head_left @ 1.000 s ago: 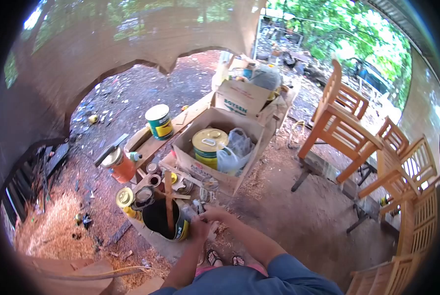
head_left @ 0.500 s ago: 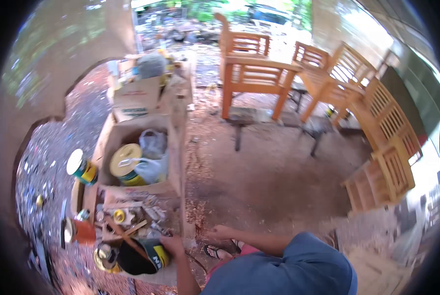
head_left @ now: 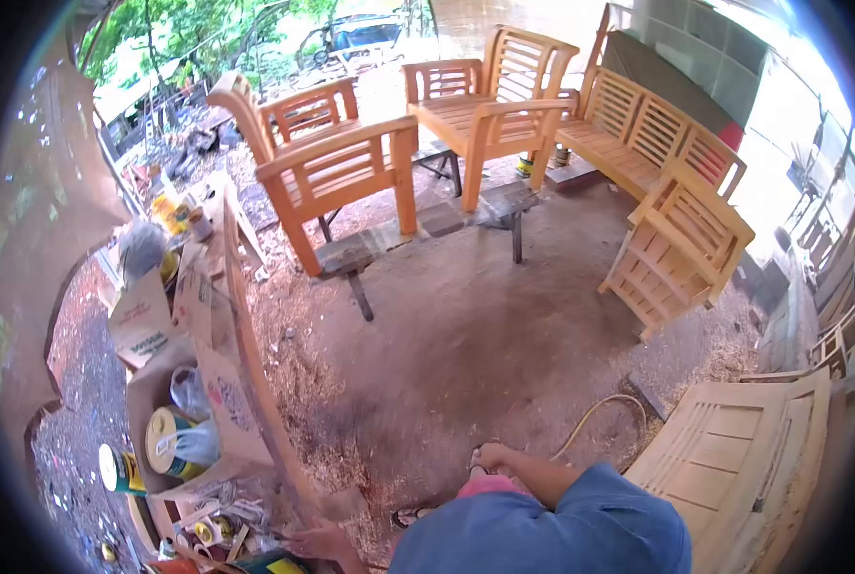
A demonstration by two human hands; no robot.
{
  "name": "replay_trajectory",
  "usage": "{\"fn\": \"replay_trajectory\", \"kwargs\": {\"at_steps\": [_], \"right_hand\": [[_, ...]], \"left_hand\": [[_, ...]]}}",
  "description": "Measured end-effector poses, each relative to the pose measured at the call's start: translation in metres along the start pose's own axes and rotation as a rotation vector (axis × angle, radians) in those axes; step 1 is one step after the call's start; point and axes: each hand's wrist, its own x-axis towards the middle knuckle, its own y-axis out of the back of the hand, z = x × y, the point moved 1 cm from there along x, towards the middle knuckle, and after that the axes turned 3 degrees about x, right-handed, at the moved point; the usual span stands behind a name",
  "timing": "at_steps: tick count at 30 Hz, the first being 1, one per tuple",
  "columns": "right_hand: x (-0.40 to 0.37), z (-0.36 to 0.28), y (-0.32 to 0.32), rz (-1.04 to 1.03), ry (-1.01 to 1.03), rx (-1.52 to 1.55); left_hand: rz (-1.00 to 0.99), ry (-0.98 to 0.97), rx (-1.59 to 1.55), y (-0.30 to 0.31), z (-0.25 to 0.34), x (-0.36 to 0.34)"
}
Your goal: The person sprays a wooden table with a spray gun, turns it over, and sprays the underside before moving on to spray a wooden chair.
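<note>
Left hand [head_left: 315, 541] beside a can [head_left: 273, 564], right hand [head_left: 493, 455] at knee [head_left: 490, 486], both grips unclear; carton [head_left: 141, 316] lettering unreadable

Daylight was soft and even under the roof where I crouched, and it threw no hard shadows on the dirt floor [head_left: 466, 344]; only faint dark patches lay under the chairs [head_left: 341, 182]. The strongest light came from the open yard at the top and from the right, where the wall [head_left: 781, 124] was washed out almost to white. The wide lens bent everything: the bench [head_left: 657, 143] curved, and a black ring closed off the corners. The trees [head_left: 160, 38] looked hazy. Along the left edge the boxes [head_left: 150, 316] and the can [head_left: 164, 440] were smeared, and my left hand [head_left: 317, 540] was blurred.
</note>
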Motion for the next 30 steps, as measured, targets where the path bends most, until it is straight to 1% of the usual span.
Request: {"fn": "replay_trajectory", "kwargs": {"at_steps": [1, 2, 4, 5, 7, 8, 11, 13, 16, 18, 19, 21, 22, 23, 25, 28, 30], "right_hand": [[0.024, 0.018, -0.006, 0.064, 0.093, -0.047], [0.023, 0.019, 0.005, -0.013, -0.007, 0.089], [0.010, 0.017, 0.028, 0.055, 0.078, 0.102], [0.003, 0.020, 0.042, 0.090, 0.115, 0.110], [-0.008, 0.040, 0.075, 0.146, 0.133, 0.228], [-0.014, 0.068, 0.089, 0.181, 0.126, 0.304], [-0.028, 0.124, 0.117, 0.194, -0.103, 0.469], [-0.029, 0.176, 0.122, 0.293, -0.144, 0.310], [-0.047, 0.241, 0.117, 0.324, -0.396, 0.500], [-0.054, 0.271, 0.106, 0.413, -0.415, 0.459], [-0.060, 0.278, 0.104, 0.457, -0.429, 0.438], [-0.074, 0.281, 0.097, 0.421, -0.479, 0.554], [-0.081, 0.279, 0.092, 0.405, -0.508, 0.618], [-0.087, 0.273, 0.086, 0.430, -0.489, 0.615], [-0.094, 0.257, 0.073, 0.486, -0.460, 0.615], [-0.102, 0.228, 0.064, 0.544, -0.472, 0.720], [-0.097, 0.219, 0.051, 0.583, -0.600, 0.807]], "left_hand": [[0.004, 0.018, 0.007, -0.001, 0.004, 0.001], [0.014, 0.031, 0.014, -0.002, 0.008, 0.002], [0.031, 0.038, 0.013, 0.000, 0.019, 0.003], [0.033, 0.025, 0.005, 0.003, 0.026, 0.002], [0.015, -0.021, -0.029, 0.007, 0.051, -0.004], [-0.009, -0.075, -0.055, 0.011, 0.072, -0.012], [-0.152, -0.229, -0.135, 0.011, 0.119, -0.030], [-0.297, -0.352, -0.200, 0.013, 0.159, -0.047], [-0.506, -0.536, -0.253, 0.017, 0.217, -0.078], [-0.586, -0.627, -0.291, 0.016, 0.250, -0.100], [-0.580, -0.661, -0.352, -0.001, 0.257, -0.106], [-0.571, -0.729, -0.471, -0.034, 0.273, -0.118], [-0.599, -0.789, -0.478, -0.041, 0.283, -0.121], [-0.643, -0.846, -0.468, -0.049, 0.298, -0.125], [-0.750, -0.968, -0.404, -0.064, 0.325, -0.131], [-0.915, -1.153, -0.255, -0.085, 0.369, -0.134], [-0.992, -1.255, -0.162, -0.096, 0.403, -0.130]]}}
